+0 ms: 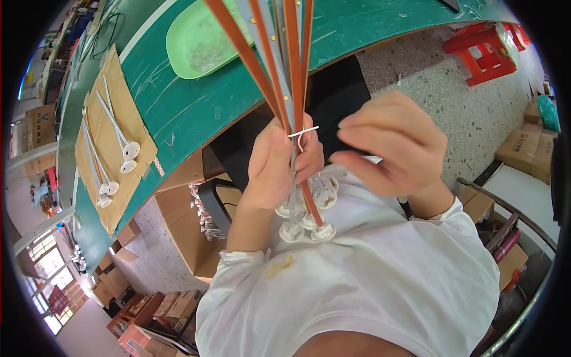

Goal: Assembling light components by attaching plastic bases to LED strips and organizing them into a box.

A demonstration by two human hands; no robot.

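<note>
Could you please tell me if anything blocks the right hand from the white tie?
Nothing visible does: only open space separates the right hand from the white tie across the strips gripped by the left hand.

A shallow, rounded light-green plastic tray lay on the scratched dark-green tabletop, with a flat brown cardboard sheet to its left. A red plastic stool stood on the speckled grey floor; brown cardboard boxes sat far right.

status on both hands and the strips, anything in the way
Left hand gripping strip bundle. Right hand half-open, off the bundle. White tie across strips, end sticking out. Nothing seen blocking.
</note>
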